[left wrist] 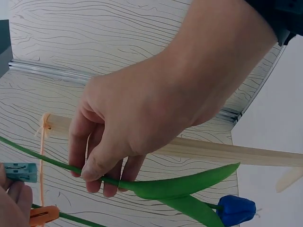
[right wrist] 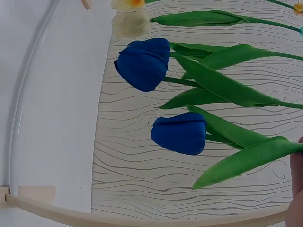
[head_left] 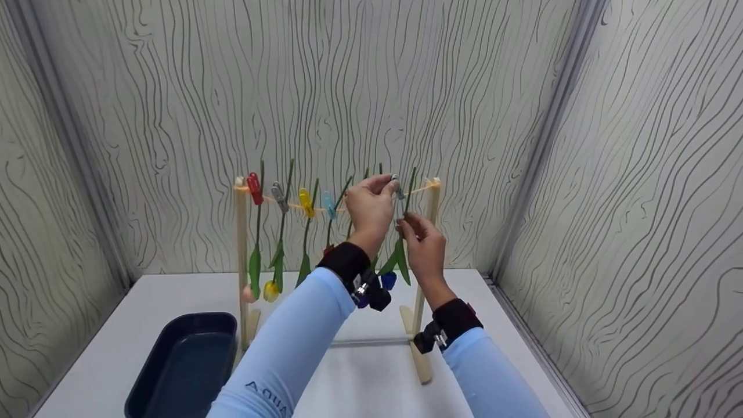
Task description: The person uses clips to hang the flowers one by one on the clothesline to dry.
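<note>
My left hand [head_left: 371, 206] pinches a light teal clothespin [left wrist: 21, 172] close by the orange cord [left wrist: 41, 179]; whether its tip touches the cord I cannot tell. Just below and to the right, my right hand [head_left: 426, 247] holds the green stem of a blue artificial tulip [right wrist: 180, 133] between thumb and fingers. That tulip hangs bloom down, its stem crossing the cord near the right post [head_left: 432, 215]. Beside it in the left wrist view is an orange clothespin [left wrist: 45, 215] on the cord. Another blue tulip [right wrist: 144, 64] hangs alongside.
Further left, red [head_left: 254, 188], grey [head_left: 280, 196], yellow [head_left: 306, 203] and light blue [head_left: 328, 204] clothespins hold more upside-down tulips on the cord. A dark blue tray [head_left: 229, 325] stands on the white table at left. Wooden feet [head_left: 422, 363] support the rack.
</note>
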Motion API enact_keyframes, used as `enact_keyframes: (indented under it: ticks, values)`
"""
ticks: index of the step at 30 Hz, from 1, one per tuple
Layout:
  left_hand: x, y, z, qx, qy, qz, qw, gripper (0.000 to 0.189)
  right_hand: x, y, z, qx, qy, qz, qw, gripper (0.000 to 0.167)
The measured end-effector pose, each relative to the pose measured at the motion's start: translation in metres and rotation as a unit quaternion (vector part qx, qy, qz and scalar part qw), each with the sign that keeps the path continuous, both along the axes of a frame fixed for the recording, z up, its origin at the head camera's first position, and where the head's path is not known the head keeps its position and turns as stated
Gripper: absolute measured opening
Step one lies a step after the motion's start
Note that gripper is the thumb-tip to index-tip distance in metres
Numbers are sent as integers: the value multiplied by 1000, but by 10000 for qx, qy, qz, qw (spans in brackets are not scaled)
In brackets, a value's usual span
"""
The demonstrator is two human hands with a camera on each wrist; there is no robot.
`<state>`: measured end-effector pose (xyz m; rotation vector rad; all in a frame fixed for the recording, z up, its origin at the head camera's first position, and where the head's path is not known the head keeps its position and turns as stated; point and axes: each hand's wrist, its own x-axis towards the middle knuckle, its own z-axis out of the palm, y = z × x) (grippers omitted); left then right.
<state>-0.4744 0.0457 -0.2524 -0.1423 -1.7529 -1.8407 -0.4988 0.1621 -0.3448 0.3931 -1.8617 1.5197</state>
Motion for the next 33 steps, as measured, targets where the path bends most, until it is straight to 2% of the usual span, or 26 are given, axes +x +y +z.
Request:
enact_keyframes:
  ticks: [5, 13, 19, 22, 29, 33]
  values:
    - [-2, 1, -3, 19, -93, 47, 9999, 16, 0, -4, 0, 10, -163, 44, 9999, 23]
    - [2, -1, -12, 437, -321, -209, 9983, 17, -2, -10, -2, 292, -335, 95, 9990, 21]
    - [3, -2, -17, 485, -274, -308, 9980, 19, 0, -14, 2, 281, -369, 303, 9985, 22]
    - [3, -4, -21, 317, -187, -320, 9988, 23, 1, -14, 2, 286, -439, 287, 9982, 23]
    - [8, -6, -31, -447, 234, -136, 9986, 33, 1, -14, 0, 466, -612, 106, 9970, 25]
    - [16, -2, -38, -550, 306, -143, 9979, 38, 1, -13, -2, 585, -584, -13, 9966, 25]
